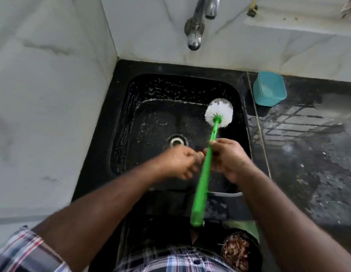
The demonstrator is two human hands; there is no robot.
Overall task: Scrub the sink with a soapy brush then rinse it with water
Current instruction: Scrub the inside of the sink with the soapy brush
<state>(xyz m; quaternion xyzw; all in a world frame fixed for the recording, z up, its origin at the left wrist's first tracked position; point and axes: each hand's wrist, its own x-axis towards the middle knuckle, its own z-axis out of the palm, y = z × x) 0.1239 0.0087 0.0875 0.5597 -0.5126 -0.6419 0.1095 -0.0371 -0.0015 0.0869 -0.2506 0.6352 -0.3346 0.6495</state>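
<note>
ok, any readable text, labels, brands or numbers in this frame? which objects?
None readable.
Brush: plain green handle, no print visible.
Blue container: no label visible.
Tap: no marking visible.
Sink: only suds.

My brush [208, 154] has a long green handle and a round head of white bristles. It slants up and to the right over the sink [131, 118], its head near the basin's far right corner and its butt end out past the near edge. The sink is a black rectangular basin, wet, with streaks of suds on its walls and floor and a metal drain ring left of centre.
</note>
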